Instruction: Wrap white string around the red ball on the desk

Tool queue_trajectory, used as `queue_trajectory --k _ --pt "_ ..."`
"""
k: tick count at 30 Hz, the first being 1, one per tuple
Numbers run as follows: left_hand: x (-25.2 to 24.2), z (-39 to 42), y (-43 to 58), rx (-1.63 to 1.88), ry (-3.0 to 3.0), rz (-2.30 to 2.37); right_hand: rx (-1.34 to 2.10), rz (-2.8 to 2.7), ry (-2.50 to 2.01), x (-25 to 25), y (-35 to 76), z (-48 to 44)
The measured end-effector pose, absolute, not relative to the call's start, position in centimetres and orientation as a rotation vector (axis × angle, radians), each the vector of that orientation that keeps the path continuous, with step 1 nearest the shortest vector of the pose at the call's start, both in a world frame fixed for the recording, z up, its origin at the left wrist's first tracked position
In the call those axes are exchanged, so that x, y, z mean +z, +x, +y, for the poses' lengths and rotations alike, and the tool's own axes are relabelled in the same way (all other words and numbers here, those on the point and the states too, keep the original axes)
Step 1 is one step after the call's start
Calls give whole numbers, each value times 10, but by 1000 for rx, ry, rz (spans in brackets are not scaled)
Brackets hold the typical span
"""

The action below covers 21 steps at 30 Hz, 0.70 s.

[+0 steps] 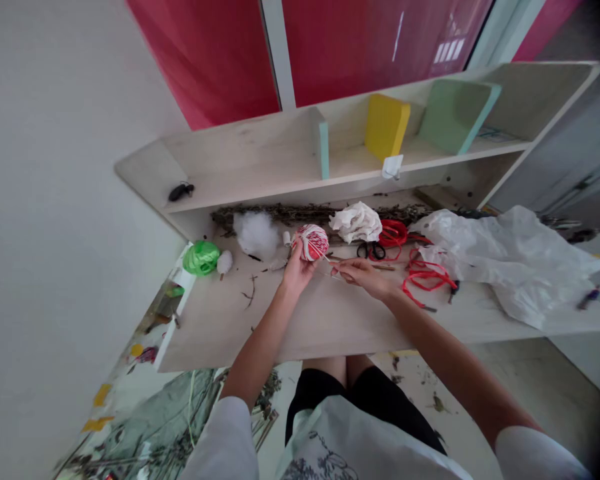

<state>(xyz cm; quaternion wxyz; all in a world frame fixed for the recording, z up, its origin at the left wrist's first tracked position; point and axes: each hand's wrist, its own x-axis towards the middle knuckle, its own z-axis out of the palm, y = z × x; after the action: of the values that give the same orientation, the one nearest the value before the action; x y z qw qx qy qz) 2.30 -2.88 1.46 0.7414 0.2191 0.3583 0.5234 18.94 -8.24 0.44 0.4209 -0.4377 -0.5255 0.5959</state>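
The left hand [298,272] holds a red-and-white string ball [312,242] above the board [215,320], fingers clamped around it. The right hand [363,277] pinches the strand [329,259], fingertips together. A loose pinch could let the strand slip and the ball unwind.

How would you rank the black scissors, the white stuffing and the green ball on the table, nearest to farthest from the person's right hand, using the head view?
From the right hand:
1. Black scissors: just ahead of the hand, on the table.
2. White stuffing: left, by the shelf's back edge.
3. Green ball: farther left, near the left edge.
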Motion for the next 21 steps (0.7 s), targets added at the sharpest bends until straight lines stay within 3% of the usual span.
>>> queue_trajectory --k 21 --pt "17 -27 15 830 322 545 1422 -1383 -1163 -12 193 -77"
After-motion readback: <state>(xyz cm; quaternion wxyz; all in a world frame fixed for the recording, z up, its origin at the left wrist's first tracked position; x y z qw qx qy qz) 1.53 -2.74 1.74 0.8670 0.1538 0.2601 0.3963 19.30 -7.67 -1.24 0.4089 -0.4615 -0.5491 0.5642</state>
